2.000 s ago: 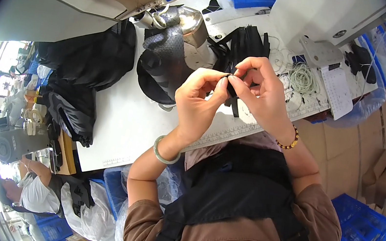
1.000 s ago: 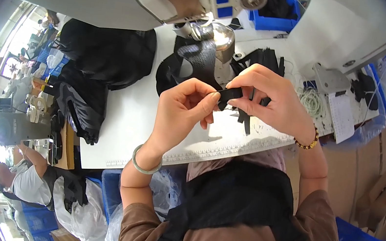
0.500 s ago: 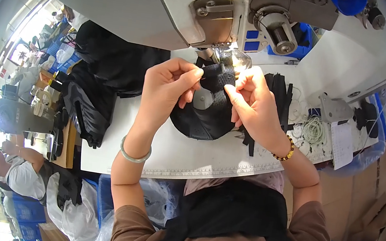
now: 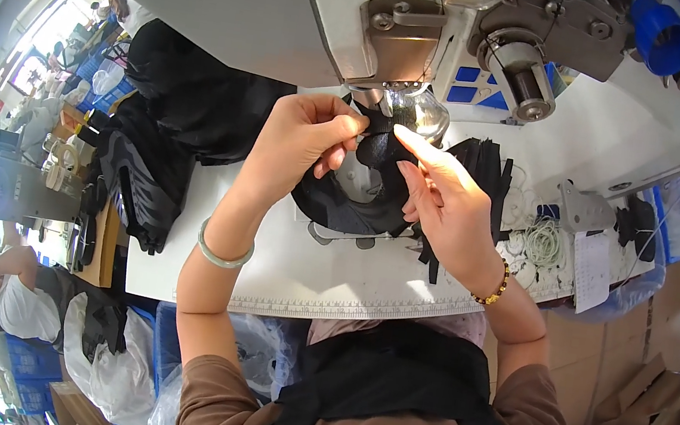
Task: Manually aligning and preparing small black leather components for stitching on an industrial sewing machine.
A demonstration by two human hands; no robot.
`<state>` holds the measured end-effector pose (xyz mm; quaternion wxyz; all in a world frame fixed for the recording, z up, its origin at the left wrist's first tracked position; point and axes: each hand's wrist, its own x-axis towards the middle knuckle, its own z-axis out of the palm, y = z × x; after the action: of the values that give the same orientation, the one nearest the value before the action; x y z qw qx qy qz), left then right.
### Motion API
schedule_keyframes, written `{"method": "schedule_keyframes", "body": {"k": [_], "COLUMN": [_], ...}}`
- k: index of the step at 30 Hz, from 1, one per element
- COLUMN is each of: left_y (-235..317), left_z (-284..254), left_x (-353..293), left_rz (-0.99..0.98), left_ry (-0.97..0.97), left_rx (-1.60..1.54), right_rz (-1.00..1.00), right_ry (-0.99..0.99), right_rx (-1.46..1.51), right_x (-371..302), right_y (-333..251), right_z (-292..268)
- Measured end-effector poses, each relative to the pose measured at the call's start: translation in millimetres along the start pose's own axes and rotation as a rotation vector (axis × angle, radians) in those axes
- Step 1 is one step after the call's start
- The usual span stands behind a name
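Observation:
A curved, ring-like black fabric piece (image 4: 354, 214) lies on the white sewing table, its upper end at the presser foot (image 4: 380, 102) of a sewing machine (image 4: 403, 43). My left hand (image 4: 307, 140) pinches the left edge of that upper end between thumb and curled fingers. On the other side, my right hand (image 4: 445, 194) has its index finger stretched out, the tip touching the fabric just below the foot. Its thumb is spread away from that finger, near the curve's right side. Light glares off a clear guard beside the needle area, so the stitching point is hard to make out.
Black garments or fabric (image 4: 200, 93) are heaped at the table's left. Right of my right hand lie black strips (image 4: 484, 176), a coil of pale cord (image 4: 544, 243) and a paper sheet (image 4: 591, 270). A ruler strip (image 4: 344, 310) runs along the front edge. Another person sits far left.
My right hand has gone from a pinch on the fabric to a stretched index finger with the thumb apart. My left hand keeps its pinch. The whole view has shifted slightly.

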<state>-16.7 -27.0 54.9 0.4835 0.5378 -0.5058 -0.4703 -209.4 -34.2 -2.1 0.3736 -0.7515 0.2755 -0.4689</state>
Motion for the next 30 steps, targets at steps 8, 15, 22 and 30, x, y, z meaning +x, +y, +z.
{"method": "schedule_keyframes", "body": {"k": [8,15,22,30], "left_y": [-1.0,-4.8,-7.1,-6.3], "left_z": [-3.5,-2.8,-3.5,-0.7], "left_x": [4.5,10.8,16.5,17.5], "left_rz": [-0.057,0.075,0.058,0.025], "left_ry": [-0.079,-0.132,-0.166,-0.145], "left_rx": [-0.077,-0.023,-0.143,-0.177], "right_rz": [-0.074,-0.086,0.042,0.016], "right_ry": [0.024,0.031,-0.040,-0.062], "right_rx": [-0.093,-0.110,-0.035,-0.064], "right_x": [0.7,1.1,7.5,9.3], "right_y": [0.9,3.7,-10.0,-10.5], "right_z": [0.0,0.2,-10.6,-14.8]}}
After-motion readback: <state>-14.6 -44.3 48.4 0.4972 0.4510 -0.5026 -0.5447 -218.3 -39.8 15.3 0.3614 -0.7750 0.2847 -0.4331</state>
